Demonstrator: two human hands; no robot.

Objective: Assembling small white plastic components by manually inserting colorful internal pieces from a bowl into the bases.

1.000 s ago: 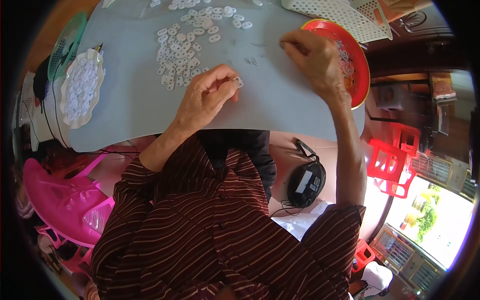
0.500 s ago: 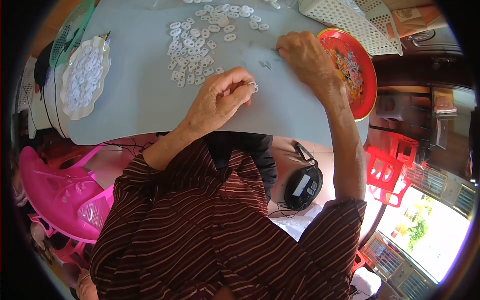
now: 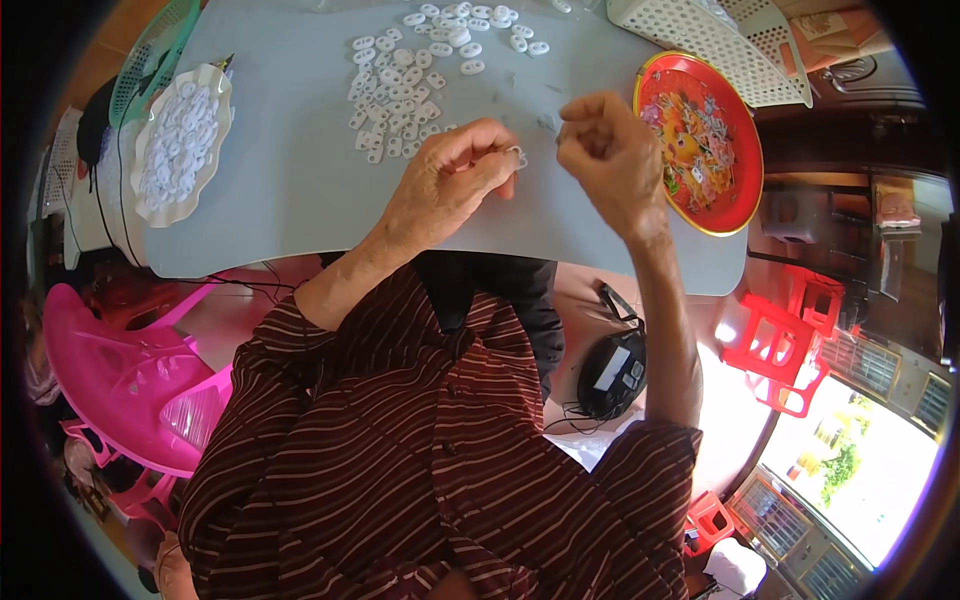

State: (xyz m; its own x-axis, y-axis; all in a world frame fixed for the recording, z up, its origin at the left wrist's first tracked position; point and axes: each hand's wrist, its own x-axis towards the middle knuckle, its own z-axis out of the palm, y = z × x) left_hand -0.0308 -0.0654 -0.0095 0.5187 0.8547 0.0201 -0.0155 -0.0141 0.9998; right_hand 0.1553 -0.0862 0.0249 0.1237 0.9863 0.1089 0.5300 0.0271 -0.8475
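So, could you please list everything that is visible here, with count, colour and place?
table: one, pale grey-blue, upper middle
small oval pieces: many, white, loose pile on the table's far side
scalloped plate: one, white, table's left end, heaped with white pieces
round tray: one, red with a picture, table's right end, a few white pieces in it
lattice basket: one, white, top right
mesh cover: one, green, top left
chair: one, pink, lower left
stools: red, right
device: one, black, on the lap
left hand: pinches a small white piece at the fingertips
right hand: closed, raised over the table beside the left hand
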